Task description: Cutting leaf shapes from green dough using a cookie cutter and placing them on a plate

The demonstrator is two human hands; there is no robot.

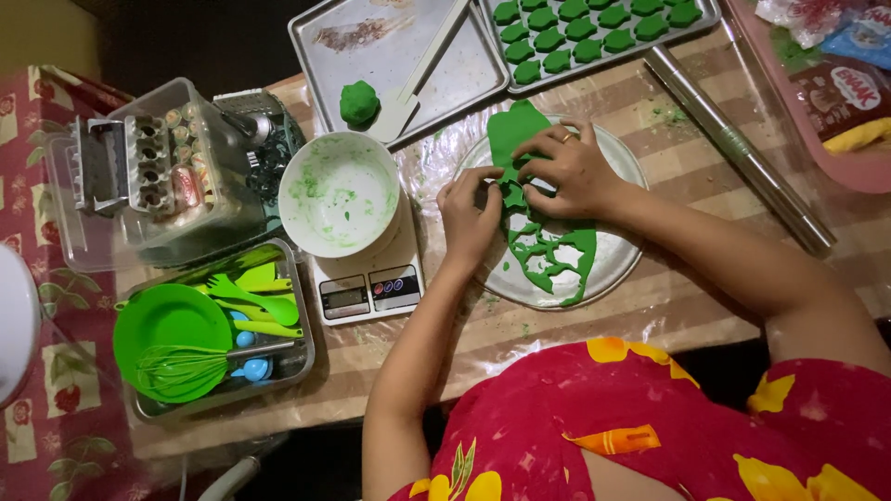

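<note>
While pinching green dough [543,246] on the plate [617,264], both hands' curled fingers [534,167]

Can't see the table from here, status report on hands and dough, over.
Left hand and right hand both pinching at rolled green dough sheet on round plate. Sheet full of cut-outs. Nothing blocking.

The sheet of green dough [543,246] lies flat on the round metal plate [620,264], rolled thin and perforated with cut-out holes. Its upper lobe extends past the plate's far rim. Ragged strips remain toward the plate's near edge.
</note>
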